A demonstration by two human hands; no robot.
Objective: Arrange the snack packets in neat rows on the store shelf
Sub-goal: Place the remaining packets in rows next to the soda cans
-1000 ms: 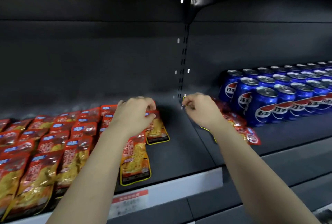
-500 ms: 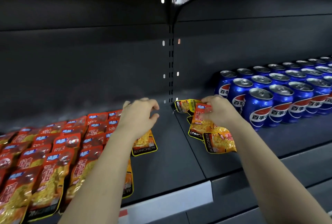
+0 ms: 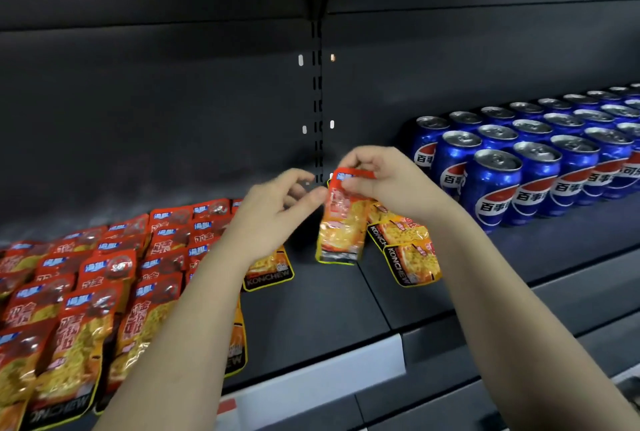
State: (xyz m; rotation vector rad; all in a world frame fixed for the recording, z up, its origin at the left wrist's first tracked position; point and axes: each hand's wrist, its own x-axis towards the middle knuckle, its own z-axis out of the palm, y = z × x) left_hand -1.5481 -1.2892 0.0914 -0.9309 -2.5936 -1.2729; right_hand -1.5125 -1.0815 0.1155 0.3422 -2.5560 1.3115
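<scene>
My right hand (image 3: 384, 178) pinches the red top edge of an orange snack packet (image 3: 341, 226), which hangs upright above the dark shelf (image 3: 311, 306). My left hand (image 3: 273, 209) is just left of it, and its thumb touches the packet's upper left edge. Two more packets (image 3: 405, 250) lie loose on the shelf under my right wrist. Several red and orange packets (image 3: 97, 288) lie in overlapping rows on the left. One packet (image 3: 270, 271) lies below my left wrist.
Several blue cola cans (image 3: 526, 167) stand in rows at the right, close to my right hand. A slotted upright (image 3: 317, 91) runs up the back wall. A white price strip (image 3: 311, 385) lines the shelf's front edge.
My right hand has lifted one packet off the loose pile and carried it left. My left hand left the rows and moved right to meet it.
</scene>
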